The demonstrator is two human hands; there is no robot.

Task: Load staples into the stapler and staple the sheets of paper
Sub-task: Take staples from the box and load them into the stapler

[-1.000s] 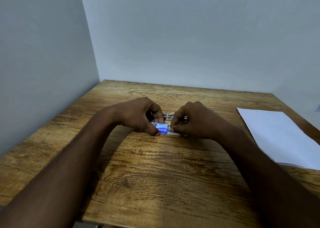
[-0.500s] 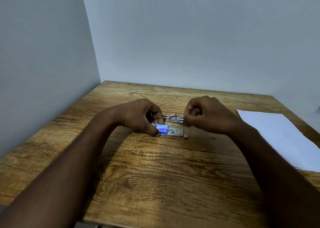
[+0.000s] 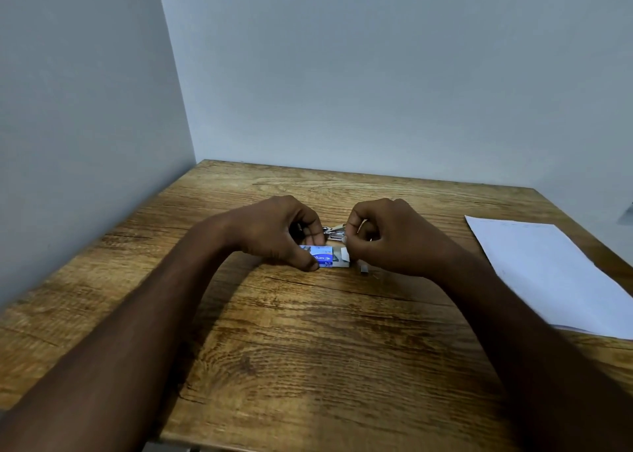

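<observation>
I see both hands close together at the middle of the wooden table (image 3: 308, 366). My left hand (image 3: 274, 228) pins a small blue staple box (image 3: 323, 257) flat on the wood, thumb and fingers pressed on its left end; that end is covered, so I cannot see how much of the box lies under the grip. The box's right end stands open with a white flap (image 3: 344, 255) sticking out. My right hand (image 3: 400, 239) is curled just right of that flap, fingers folded in; I cannot tell whether they pinch anything, as the fingertips hide whatever is there. Behind the box, between the two hands, only a sliver of the metal stapler (image 3: 334, 231) shows, the rest hidden. A small grey strip of staples (image 3: 363, 268) lies on the wood just under the right hand. The sheets of paper (image 3: 548, 273) rest well apart on the right, cut off by the frame's edge.
</observation>
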